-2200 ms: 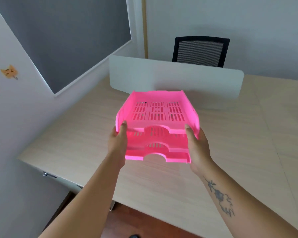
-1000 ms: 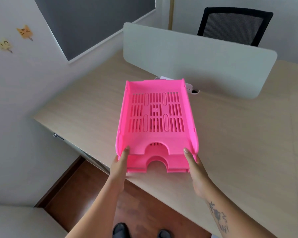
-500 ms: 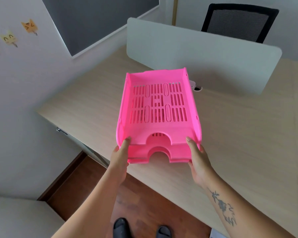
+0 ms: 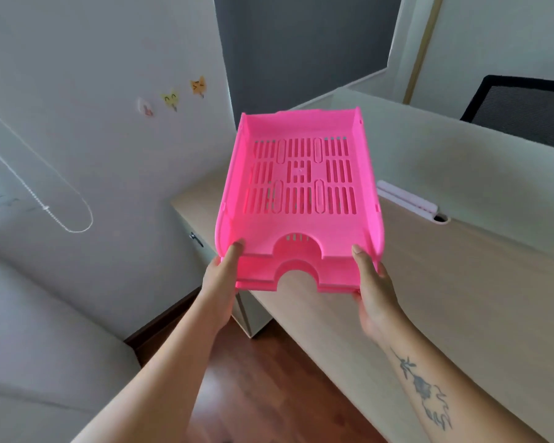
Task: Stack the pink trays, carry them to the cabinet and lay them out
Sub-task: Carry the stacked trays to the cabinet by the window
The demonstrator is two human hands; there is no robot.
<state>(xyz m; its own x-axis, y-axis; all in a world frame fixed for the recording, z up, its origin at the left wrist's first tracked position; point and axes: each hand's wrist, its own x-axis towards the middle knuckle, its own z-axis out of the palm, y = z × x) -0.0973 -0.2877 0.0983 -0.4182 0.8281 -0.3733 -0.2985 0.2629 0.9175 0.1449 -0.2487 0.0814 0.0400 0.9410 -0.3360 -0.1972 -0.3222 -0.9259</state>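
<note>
Pink trays (image 4: 298, 199) stacked, over counter (image 4: 429, 282) corner, floor (image 4: 253, 378) open | long axis away | left hand (image 4: 219, 282), right hand (image 4: 375, 289) fingers clamping near corners

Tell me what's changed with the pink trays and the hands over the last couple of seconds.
The stack of pink trays has been carried left, from over the middle of the desk to its left end, partly over the wooden floor. The view has turned left too, now showing the wall stickers. Unchanged: the left hand and right hand hold the front corners, trays stacked.
</note>
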